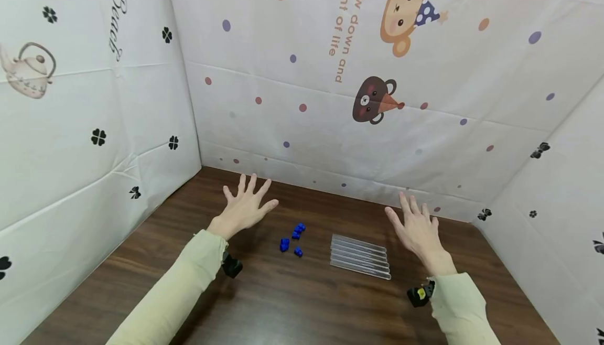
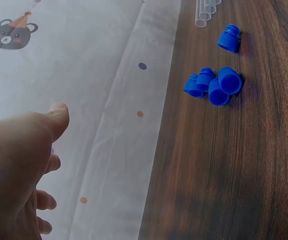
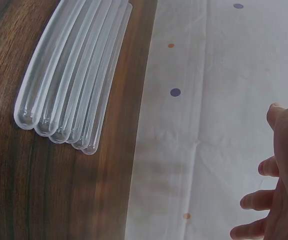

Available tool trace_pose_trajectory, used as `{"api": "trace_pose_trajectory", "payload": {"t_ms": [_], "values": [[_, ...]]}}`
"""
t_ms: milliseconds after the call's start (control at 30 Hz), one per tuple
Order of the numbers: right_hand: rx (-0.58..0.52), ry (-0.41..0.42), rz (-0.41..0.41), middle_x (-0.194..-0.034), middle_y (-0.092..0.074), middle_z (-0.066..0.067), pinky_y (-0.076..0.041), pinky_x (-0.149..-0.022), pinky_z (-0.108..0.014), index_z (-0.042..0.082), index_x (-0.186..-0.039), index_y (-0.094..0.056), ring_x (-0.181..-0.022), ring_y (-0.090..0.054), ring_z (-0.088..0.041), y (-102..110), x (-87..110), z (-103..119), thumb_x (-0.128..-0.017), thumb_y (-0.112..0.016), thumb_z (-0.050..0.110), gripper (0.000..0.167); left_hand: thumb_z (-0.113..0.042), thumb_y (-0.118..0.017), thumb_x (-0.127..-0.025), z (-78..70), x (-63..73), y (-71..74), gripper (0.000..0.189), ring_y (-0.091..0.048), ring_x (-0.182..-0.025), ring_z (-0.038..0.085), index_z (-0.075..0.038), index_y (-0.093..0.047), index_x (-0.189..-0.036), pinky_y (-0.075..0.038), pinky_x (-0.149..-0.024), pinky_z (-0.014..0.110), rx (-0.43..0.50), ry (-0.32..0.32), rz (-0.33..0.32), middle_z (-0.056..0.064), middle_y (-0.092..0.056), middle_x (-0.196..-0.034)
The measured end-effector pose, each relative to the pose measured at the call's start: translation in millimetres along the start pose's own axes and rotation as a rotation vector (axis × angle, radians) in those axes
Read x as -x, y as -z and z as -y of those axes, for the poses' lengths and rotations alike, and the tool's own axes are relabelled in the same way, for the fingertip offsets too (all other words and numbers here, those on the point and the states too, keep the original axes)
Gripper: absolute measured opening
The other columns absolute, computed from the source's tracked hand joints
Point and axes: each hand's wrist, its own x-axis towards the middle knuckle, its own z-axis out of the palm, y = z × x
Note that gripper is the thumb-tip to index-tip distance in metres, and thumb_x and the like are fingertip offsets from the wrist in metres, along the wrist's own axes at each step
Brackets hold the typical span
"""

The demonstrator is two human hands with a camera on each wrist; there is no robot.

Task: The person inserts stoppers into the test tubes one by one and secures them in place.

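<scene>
My left hand point(image 1: 244, 209) is spread over the left part of the table with nothing in it. To its right lie several blue test tube stoppers point(image 1: 284, 244) in a loose group; in the left wrist view one stopper point(image 2: 229, 38) sits apart from the others. A row of several clear test tubes point(image 1: 359, 256) lies side by side at the middle right, their rounded ends toward the right. Beyond those ends my right hand point(image 1: 418, 232) is held out with fingers apart, also holding nothing. The right wrist view shows the tubes' rounded ends point(image 3: 59, 132) close up.
The dark wood-grain table point(image 1: 283, 303) is bordered by white printed cloth walls at the back point(image 1: 264, 125), left point(image 1: 94, 177) and right point(image 1: 557, 240). A small black wrist camera point(image 1: 232, 265) sits on the left wrist, another camera point(image 1: 417, 297) on the right.
</scene>
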Motion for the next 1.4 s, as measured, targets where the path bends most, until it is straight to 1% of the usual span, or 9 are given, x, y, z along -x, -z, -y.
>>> {"api": "trace_pose_trajectory", "payload": {"t_ms": [233, 400, 533, 633, 800, 967, 1100, 1233, 1400], "values": [[0.005, 0.020, -0.015, -0.156, -0.014, -0.031, -0.016, -0.100, -0.077, 0.014, -0.156, -0.006, -0.138, -0.013, -0.058, -2, -1.7, -1, -0.099, -0.022, 0.062, 0.077, -0.064, -0.031, -0.097, 1.6, -2.1, -1.5, 0.072, 0.010, -0.147, 0.047, -0.024, -0.017, -0.155, 0.006, -0.100, 0.081, -0.004, -0.003, 0.005, 0.022, -0.001, -0.161], [0.022, 0.039, -0.015, -0.154, -0.018, -0.033, -0.025, -0.099, -0.074, 0.011, -0.156, -0.009, -0.135, -0.023, -0.058, -4, -4.0, -2, -0.100, -0.020, 0.061, 0.076, -0.059, -0.032, -0.099, 1.0, -3.6, -1.2, 0.068, 0.008, -0.147, 0.047, -0.024, -0.017, -0.155, 0.006, -0.100, 0.082, 0.002, -0.005, 0.004, 0.022, -0.002, -0.161], [0.026, 0.057, -0.017, -0.151, -0.025, -0.034, -0.031, -0.097, -0.070, 0.007, -0.154, -0.016, -0.130, -0.031, -0.059, -4, -5.1, -3, -0.101, -0.021, 0.058, 0.074, -0.055, -0.031, -0.101, -0.8, -4.5, 0.5, 0.065, 0.004, -0.147, 0.047, -0.022, -0.017, -0.155, 0.001, -0.101, 0.081, -0.017, -0.011, 0.008, 0.023, -0.005, -0.161], [-0.008, 0.077, -0.012, -0.148, -0.033, -0.033, -0.034, -0.098, -0.068, 0.003, -0.152, -0.025, -0.129, -0.035, -0.057, -4, -7.3, -3, -0.102, -0.027, 0.054, 0.072, -0.054, -0.031, -0.101, -1.1, -5.8, 1.2, 0.065, 0.002, -0.147, 0.046, -0.021, -0.017, -0.155, -0.002, -0.103, 0.080, -0.025, -0.018, 0.013, 0.023, -0.006, -0.161], [-0.124, 0.140, 0.010, -0.140, -0.047, -0.030, -0.039, -0.098, -0.063, -0.004, -0.142, -0.042, -0.126, -0.045, -0.050, -5, -12.3, 0, -0.102, -0.043, 0.041, 0.060, -0.050, -0.034, -0.102, 1.0, -8.3, -0.2, 0.063, -0.003, -0.147, 0.047, -0.020, -0.018, -0.155, -0.007, -0.105, 0.078, -0.013, -0.024, 0.024, 0.024, -0.008, -0.160], [-0.188, 0.188, 0.043, -0.126, -0.060, -0.027, -0.048, -0.089, -0.056, -0.005, -0.129, -0.056, -0.111, -0.060, -0.043, -6, -17.2, 5, -0.100, -0.053, 0.027, 0.043, -0.048, -0.035, -0.102, 1.8, -10.2, -1.7, 0.063, -0.008, -0.146, 0.048, -0.021, -0.017, -0.156, -0.012, -0.106, 0.076, -0.020, -0.021, 0.039, 0.025, -0.011, -0.160], [-0.197, 0.231, 0.074, -0.109, -0.069, -0.022, -0.053, -0.077, -0.047, -0.003, -0.117, -0.065, -0.091, -0.067, -0.033, -10, -21.8, 7, -0.097, -0.057, 0.019, 0.031, -0.049, -0.035, -0.102, 1.2, -12.1, -2.8, 0.063, -0.012, -0.146, 0.048, -0.021, -0.017, -0.156, -0.018, -0.107, 0.073, -0.021, -0.018, 0.056, 0.025, -0.012, -0.159], [-0.192, 0.273, 0.120, -0.093, -0.073, -0.014, -0.053, -0.068, -0.038, -0.001, -0.107, -0.070, -0.077, -0.067, -0.021, -15, -26.4, 9, -0.093, -0.061, 0.014, 0.022, -0.048, -0.037, -0.102, -0.1, -13.3, -4.0, 0.063, -0.016, -0.145, 0.047, -0.020, -0.019, -0.155, -0.024, -0.106, 0.071, -0.011, -0.026, 0.055, 0.026, -0.015, -0.158], [-0.185, 0.338, 0.182, -0.082, -0.072, -0.009, -0.050, -0.062, -0.031, -0.001, -0.099, -0.072, -0.068, -0.062, -0.012, -25, -30.8, 12, -0.090, -0.065, 0.010, 0.016, -0.045, -0.040, -0.102, -1.9, -13.4, -5.6, 0.061, -0.024, -0.142, 0.048, -0.017, -0.024, -0.154, -0.029, -0.104, 0.069, -0.021, -0.041, 0.047, 0.028, -0.024, -0.155]]}}
